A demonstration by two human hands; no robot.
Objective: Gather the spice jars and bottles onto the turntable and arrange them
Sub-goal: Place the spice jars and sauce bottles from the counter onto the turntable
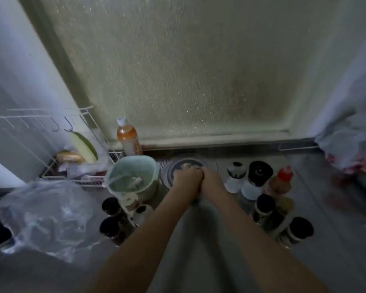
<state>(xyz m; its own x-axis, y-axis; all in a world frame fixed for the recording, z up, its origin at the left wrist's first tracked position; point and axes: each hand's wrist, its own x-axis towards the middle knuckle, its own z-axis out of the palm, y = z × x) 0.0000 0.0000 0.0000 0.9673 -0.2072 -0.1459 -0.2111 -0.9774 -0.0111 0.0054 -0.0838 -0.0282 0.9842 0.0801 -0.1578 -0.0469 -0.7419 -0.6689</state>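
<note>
A round grey turntable lies on the counter below the window. My left hand and my right hand rest side by side on its near part, fingers curled; blur hides whether they grip it. Dark-capped spice jars stand in a group at the left. More jars and bottles stand at the right: a white shaker, a black-lidded jar, a red-capped bottle and a dark-lidded jar. An orange bottle stands by the window sill.
A pale green plastic jug sits just left of the turntable. A crumpled clear plastic bag lies at the left. A white wire rack holds items in the back-left corner. Cloth hangs at the right.
</note>
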